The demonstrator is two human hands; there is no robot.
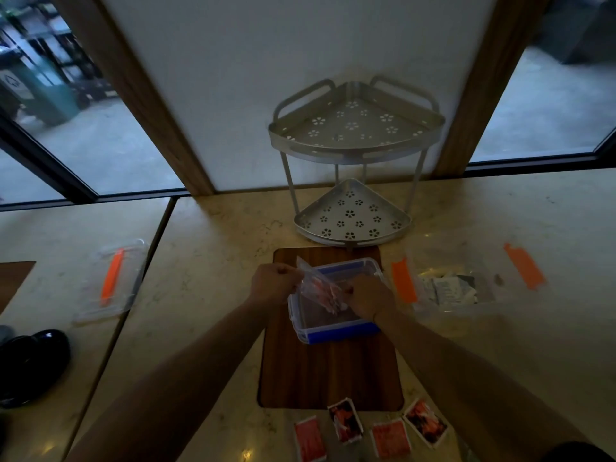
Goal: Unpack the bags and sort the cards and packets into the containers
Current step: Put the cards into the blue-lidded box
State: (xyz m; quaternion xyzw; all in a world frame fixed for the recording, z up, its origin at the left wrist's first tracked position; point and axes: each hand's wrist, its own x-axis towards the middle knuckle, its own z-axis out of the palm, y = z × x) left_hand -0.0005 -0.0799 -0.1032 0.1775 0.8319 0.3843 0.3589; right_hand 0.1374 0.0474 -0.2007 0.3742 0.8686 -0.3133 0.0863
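Observation:
Both hands hold a small clear plastic bag (pixel 320 285) with reddish contents above a clear container with blue clips (pixel 333 331). My left hand (pixel 274 283) pinches the bag's upper left edge. My right hand (pixel 368 296) grips its right side. The container stands on a dark wooden board (pixel 330 375). Several red cards (pixel 390 438) lie face up on the table near its front edge. To the right lies a clear container with orange clips (pixel 473 278) holding white packets (pixel 450 290).
A two-tier metal corner rack (pixel 353 208) stands behind the board against the wall. A clear lid with an orange clip (pixel 111 278) lies on the left table. A dark round object (pixel 31 365) sits at the far left edge.

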